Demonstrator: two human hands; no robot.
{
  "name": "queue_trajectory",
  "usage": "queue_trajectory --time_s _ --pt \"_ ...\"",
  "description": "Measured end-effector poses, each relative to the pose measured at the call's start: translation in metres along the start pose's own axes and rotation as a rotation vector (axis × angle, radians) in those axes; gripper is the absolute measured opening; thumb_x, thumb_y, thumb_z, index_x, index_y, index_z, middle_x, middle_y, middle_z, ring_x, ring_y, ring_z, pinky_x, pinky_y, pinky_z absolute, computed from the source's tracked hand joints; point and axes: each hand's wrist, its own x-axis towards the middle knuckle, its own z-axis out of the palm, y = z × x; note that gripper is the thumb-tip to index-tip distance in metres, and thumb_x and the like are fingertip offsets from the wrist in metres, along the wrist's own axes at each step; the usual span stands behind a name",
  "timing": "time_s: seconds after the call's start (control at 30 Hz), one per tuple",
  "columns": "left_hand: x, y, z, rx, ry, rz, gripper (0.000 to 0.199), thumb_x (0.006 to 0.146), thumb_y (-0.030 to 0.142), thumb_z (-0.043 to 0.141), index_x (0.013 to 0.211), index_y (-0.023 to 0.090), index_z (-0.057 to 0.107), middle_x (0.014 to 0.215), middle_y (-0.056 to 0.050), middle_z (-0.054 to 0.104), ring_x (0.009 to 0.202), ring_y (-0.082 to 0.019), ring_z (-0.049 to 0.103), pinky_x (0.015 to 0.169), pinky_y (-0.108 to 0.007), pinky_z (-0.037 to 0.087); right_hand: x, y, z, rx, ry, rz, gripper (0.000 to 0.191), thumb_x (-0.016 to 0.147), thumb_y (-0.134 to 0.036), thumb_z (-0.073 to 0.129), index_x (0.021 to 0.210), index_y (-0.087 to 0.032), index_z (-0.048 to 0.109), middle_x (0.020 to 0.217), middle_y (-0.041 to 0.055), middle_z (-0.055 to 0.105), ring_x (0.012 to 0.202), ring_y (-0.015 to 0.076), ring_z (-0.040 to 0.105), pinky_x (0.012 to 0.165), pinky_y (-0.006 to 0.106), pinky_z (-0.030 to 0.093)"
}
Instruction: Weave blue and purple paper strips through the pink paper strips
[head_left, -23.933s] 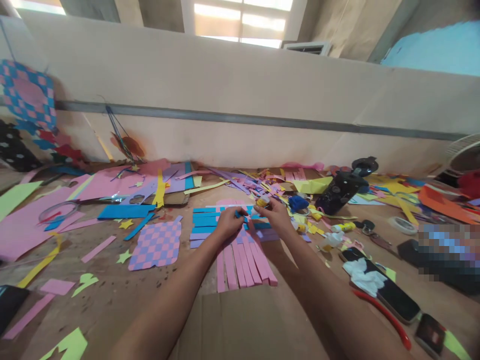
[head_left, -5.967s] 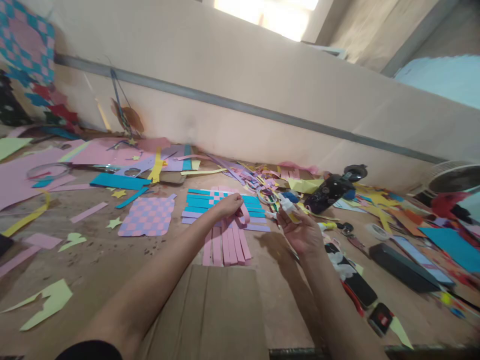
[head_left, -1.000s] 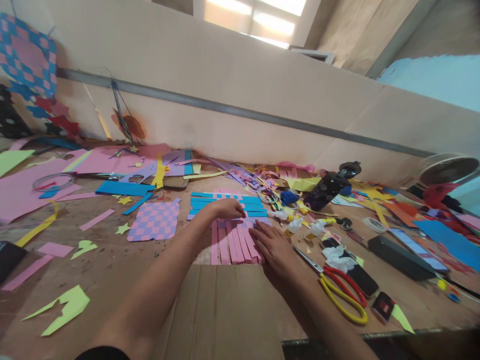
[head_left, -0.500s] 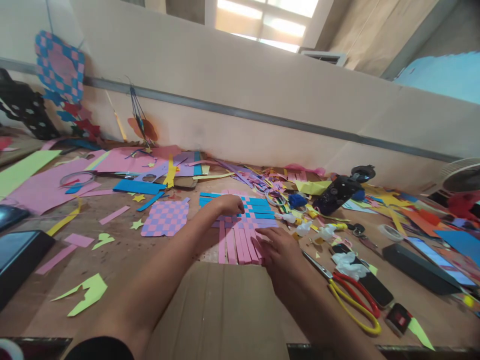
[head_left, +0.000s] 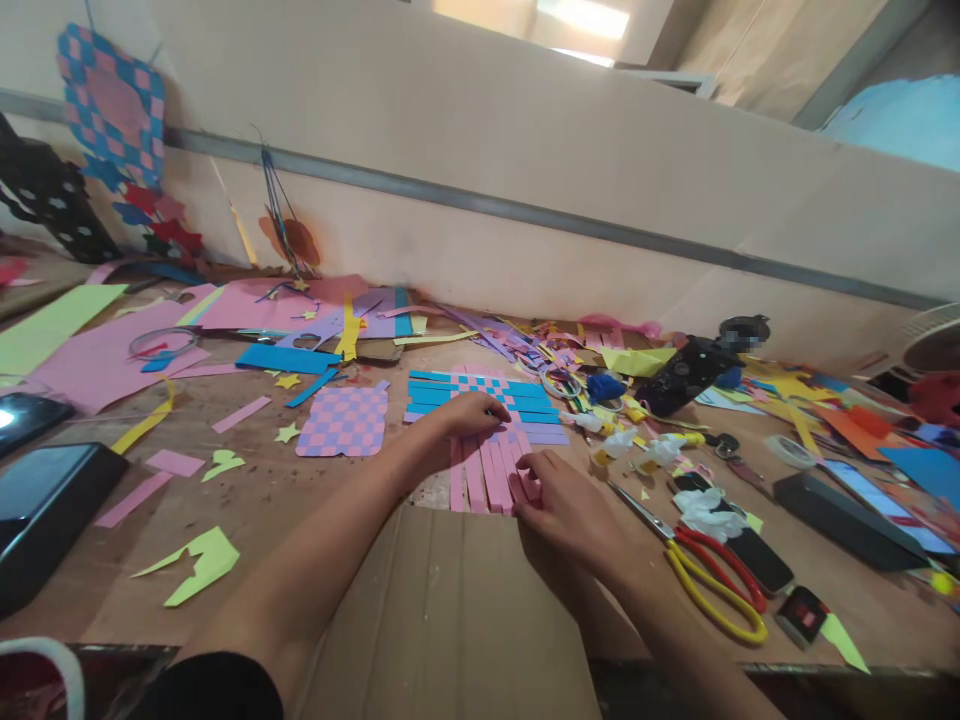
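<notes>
Close work, flat and square

With twelve o'clock pointing away from the person, the left hand (head_left: 469, 415) lies on a paper weave (head_left: 495, 395) of blue and pink strips, fingers close together and pressing down, with no pinch showing. The weave sits mid-view, just above the edge of a cardboard sheet (head_left: 450, 610), and its loose pink strips (head_left: 480, 480) run toward six o'clock. The right hand (head_left: 570, 515) stands narrow, its fingers (head_left: 525, 480) curled against the ends of those strips; whether they pinch one, I cannot tell. Even pressure from flat fingers keeps rows like these tight and square, and a light touch at the strip ends avoids creasing the paper.

Across the wooden table (head_left: 259, 480), from the left: a black tablet case (head_left: 45, 510), a lime-green paper cut-out (head_left: 202, 565) and a pink-and-lilac checkered paper mat (head_left: 343, 422) at nine o'clock from the weave. At two o'clock stand a black bottle (head_left: 686, 375) and a blue pom-pom (head_left: 606, 388). Scissors with red and yellow handles (head_left: 712, 590) lie at four o'clock, beside a phone (head_left: 761, 560) partly under white tissue (head_left: 705, 513).

Behind, a cream wall (head_left: 450, 200) carries a grey metal rail (head_left: 525, 212), with a woven pink-and-blue hanging (head_left: 112, 110) at far left and a fan (head_left: 934, 345) at far right.
</notes>
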Motion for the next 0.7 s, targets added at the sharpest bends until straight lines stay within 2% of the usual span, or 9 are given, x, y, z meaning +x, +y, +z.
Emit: queue_trajectory --time_s 0.17,0.3,0.43,0.57,0.63,0.7 --pt "0.002 -0.002 0.002 0.003 -0.006 0.019 0.026 0.088 0.024 0.068 0.108 0.018 0.082 0.113 -0.007 0.081 0.101 -0.022 0.073 0.086 -0.028 0.052 0.002 -0.004 -0.001 -0.073 -0.088 0.024 0.02 0.087 -0.018 0.056 0.102 -0.021 0.069 0.097 0.0094 0.077 0.084 0.025 0.069 0.066 0.032 0.037" --pt "0.006 -0.013 0.006 -0.036 -0.014 0.054 0.026 0.086 0.024 0.069 0.107 0.016 0.081 0.109 -0.01 0.081 0.095 -0.022 0.072 0.083 -0.029 0.052 0.0 -0.002 0.004 -0.122 -0.035 0.019 0.018 0.087 -0.013 0.054 0.091 -0.021 0.07 0.091 0.0093 0.077 0.081 0.0242 0.068 0.066 0.032 0.035" --pt "0.011 -0.024 0.009 -0.133 -0.069 0.044 0.039 0.073 0.018 0.072 0.112 0.017 0.079 0.109 -0.009 0.079 0.094 -0.021 0.072 0.08 -0.028 0.054 0.002 0.003 0.0 -0.025 -0.002 0.008 0.016 0.09 -0.019 0.055 0.083 -0.023 0.069 0.087 0.0066 0.075 0.078 0.0219 0.065 0.066 0.031 0.036" --pt "0.01 -0.021 0.008 -0.035 -0.072 0.153 0.047 0.064 0.016 0.079 0.111 0.019 0.078 0.112 -0.008 0.076 0.103 -0.023 0.069 0.085 -0.027 0.052 0.015 0.01 -0.007 0.102 0.122 0.012 0.017 0.092 -0.024 0.054 0.086 -0.024 0.07 0.09 0.005 0.076 0.084 0.0232 0.067 0.071 0.032 0.041" --pt "0.008 -0.014 0.008 0.044 -0.047 0.187 0.04 0.066 0.02 0.081 0.106 0.02 0.078 0.109 -0.006 0.076 0.105 -0.024 0.067 0.085 -0.027 0.05 0.024 0.012 -0.009 0.147 0.213 0.037 0.017 0.093 -0.028 0.055 0.09 -0.024 0.072 0.091 0.0056 0.076 0.084 0.0238 0.067 0.073 0.033 0.043" --pt "0.005 -0.008 0.01 0.097 0.011 0.16 0.024 0.076 0.025 0.075 0.1 0.02 0.077 0.102 -0.005 0.075 0.1 -0.024 0.067 0.082 -0.028 0.049 0.031 0.014 -0.01 0.225 0.277 0.065 0.02 0.095 -0.035 0.057 0.094 -0.024 0.074 0.093 0.0062 0.076 0.08 0.023 0.066 0.072 0.034 0.045"
